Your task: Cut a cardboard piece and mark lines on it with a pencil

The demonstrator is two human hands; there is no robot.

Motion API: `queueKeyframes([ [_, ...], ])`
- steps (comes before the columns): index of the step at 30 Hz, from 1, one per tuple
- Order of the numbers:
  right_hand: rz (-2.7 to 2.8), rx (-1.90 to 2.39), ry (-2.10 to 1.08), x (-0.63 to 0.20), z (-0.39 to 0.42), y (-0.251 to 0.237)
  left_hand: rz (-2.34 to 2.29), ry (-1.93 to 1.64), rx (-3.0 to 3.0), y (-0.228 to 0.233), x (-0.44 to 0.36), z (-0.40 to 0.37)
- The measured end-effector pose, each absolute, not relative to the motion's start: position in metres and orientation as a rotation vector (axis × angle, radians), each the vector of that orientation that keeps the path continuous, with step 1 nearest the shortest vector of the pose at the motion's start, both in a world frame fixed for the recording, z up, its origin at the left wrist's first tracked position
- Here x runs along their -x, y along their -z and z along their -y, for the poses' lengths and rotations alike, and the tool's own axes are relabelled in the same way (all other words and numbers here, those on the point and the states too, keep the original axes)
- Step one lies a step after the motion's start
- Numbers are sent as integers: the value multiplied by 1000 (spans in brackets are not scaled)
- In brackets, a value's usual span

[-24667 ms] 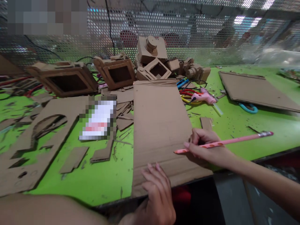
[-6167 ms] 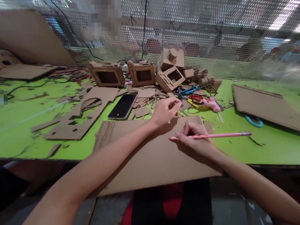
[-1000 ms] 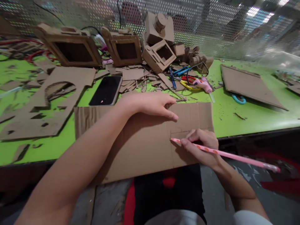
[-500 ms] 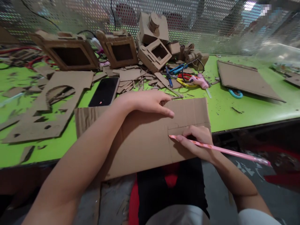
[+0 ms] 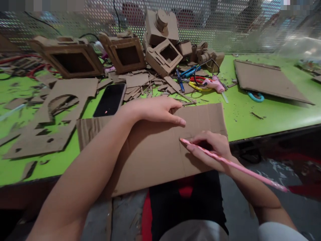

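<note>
Readable text: none anywhere in view.
Cardboard sheet [image 5: 150, 150]: plain brown, only faint pencil lines, no letters or numbers.
Pencil [image 5: 233, 164]: pink with orange spots, no legible brand.
Phone [image 5: 110, 99]: screen dark, nothing to read on it.
Glue gun [image 5: 213, 83]: pink body, no label I can make out.
Cardboard models [image 5: 125, 53]: unmarked.
Blurred patches: along the top edge, unreadable.
</note>
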State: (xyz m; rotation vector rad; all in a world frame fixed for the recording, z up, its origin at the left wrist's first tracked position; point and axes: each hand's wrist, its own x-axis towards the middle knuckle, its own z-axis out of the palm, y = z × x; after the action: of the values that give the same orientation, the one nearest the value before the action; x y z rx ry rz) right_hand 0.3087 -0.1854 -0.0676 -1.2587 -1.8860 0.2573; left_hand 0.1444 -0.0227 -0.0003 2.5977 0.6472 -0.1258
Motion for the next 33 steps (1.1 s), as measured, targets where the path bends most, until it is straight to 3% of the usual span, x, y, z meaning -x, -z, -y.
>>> queueKeyframes([
  [33, 2110, 948, -176, -312, 206, 84, -655, 153, -2584, -2, -144, 25],
])
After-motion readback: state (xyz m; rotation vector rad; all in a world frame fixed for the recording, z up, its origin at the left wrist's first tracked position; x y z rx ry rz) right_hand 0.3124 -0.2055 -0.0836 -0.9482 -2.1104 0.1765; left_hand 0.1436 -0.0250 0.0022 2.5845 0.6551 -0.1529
